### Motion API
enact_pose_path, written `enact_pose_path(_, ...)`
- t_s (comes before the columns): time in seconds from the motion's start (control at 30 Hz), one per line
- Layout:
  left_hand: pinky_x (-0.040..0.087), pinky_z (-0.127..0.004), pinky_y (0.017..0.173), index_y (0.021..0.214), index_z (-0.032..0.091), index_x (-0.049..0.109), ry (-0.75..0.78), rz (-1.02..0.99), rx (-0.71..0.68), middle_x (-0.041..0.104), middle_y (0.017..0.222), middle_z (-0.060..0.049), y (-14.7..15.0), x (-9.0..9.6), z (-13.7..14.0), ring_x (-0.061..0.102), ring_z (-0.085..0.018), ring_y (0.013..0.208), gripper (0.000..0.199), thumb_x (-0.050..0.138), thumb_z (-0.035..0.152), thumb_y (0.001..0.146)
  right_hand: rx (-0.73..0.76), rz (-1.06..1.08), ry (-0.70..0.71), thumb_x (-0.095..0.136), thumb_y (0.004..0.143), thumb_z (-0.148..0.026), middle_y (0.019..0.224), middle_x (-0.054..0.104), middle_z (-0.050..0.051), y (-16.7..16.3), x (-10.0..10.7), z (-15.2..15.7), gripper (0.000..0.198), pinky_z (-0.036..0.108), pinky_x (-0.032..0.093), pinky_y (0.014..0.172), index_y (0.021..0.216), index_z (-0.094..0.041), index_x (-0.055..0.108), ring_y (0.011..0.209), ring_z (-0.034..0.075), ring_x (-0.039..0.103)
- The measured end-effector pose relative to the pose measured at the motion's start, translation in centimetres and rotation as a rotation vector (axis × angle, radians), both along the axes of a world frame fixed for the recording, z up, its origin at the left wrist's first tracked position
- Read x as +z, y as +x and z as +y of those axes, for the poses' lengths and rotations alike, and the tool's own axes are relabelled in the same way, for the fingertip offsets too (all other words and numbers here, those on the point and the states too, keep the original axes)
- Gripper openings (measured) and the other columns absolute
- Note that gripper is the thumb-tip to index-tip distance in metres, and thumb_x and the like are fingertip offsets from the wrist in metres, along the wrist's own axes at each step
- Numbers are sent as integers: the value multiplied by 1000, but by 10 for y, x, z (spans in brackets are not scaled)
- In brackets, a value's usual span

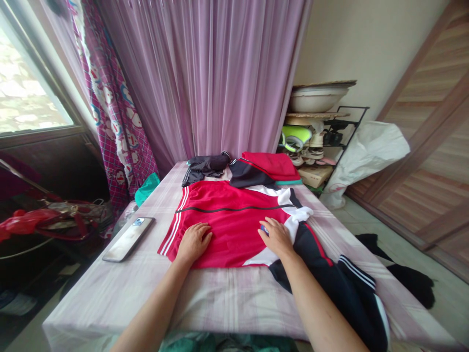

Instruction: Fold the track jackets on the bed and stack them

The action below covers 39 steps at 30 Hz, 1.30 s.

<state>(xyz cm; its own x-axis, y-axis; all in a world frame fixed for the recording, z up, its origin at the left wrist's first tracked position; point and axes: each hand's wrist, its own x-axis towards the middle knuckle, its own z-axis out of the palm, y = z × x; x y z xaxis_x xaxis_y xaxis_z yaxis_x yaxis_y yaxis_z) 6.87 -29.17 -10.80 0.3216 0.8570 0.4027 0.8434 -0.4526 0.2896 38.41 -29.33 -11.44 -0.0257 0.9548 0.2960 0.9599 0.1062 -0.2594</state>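
Observation:
A red zip-up jacket (227,230) with white and dark navy parts lies spread on the table, its black zip running across it. My left hand (195,240) rests flat on the red cloth near the striped hem, fingers outstretched. Over by the white shoulder, my right hand (275,236) lies on the jacket with its fingers spread, partly covering a small blue badge. One navy sleeve (330,278) with a striped cuff stretches toward the near right, under my right forearm. The other sleeve is mostly out of sight at the far side.
Folded red and navy clothes (271,166) and a dark garment (205,166) lie at the table's far end. A phone (129,239) is on the left of the checked tablecloth (110,293). Beyond the right corner stands a shoe rack (344,127) beside a white bag (370,151).

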Motion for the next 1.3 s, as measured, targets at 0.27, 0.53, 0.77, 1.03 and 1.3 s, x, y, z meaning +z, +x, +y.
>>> enact_pose_path(0.27, 50, -42, 102, 110, 21, 72, 13, -15, -7, 73, 116, -8, 1, 1, 1, 66, -24, 111, 31, 49, 35, 94, -3, -7, -1, 55, 91, -30, 139, 60, 12, 0, 0, 0, 36, 44, 38, 108, 123, -22, 68, 130, 26, 51)
enact_pose_path(0.53, 50, -42, 102, 108, 21, 72, 9, -21, -16, 74, 115, -8, 1, 3, 1, 66, -25, 111, 30, 50, 34, 94, 4, -12, 14, 55, 90, -30, 138, 60, 12, 1, -1, 0, 35, 45, 39, 107, 122, -22, 68, 129, 27, 52)
enact_pose_path(0.77, 50, -41, 102, 107, 22, 72, 7, -29, -17, 74, 115, -8, 2, 5, -1, 67, -24, 110, 31, 49, 36, 94, 8, -18, 6, 54, 91, -30, 139, 59, 13, 2, -2, 0, 37, 45, 39, 108, 125, -21, 67, 131, 28, 51)
enact_pose_path(1.03, 50, -41, 102, 108, 22, 72, -8, -33, -9, 74, 115, -8, 3, 6, -3, 66, -25, 111, 30, 49, 35, 94, 11, -13, 29, 52, 91, -31, 139, 60, 11, 4, -6, 1, 36, 45, 40, 107, 122, -23, 68, 129, 27, 51)
enact_pose_path(1.3, 50, -41, 102, 108, 21, 72, -12, -11, -1, 74, 115, -9, 5, 10, -5, 66, -25, 111, 30, 50, 34, 94, 18, -21, 15, 51, 92, -30, 138, 60, 12, 4, -3, 0, 38, 44, 40, 107, 124, -20, 68, 129, 26, 52)
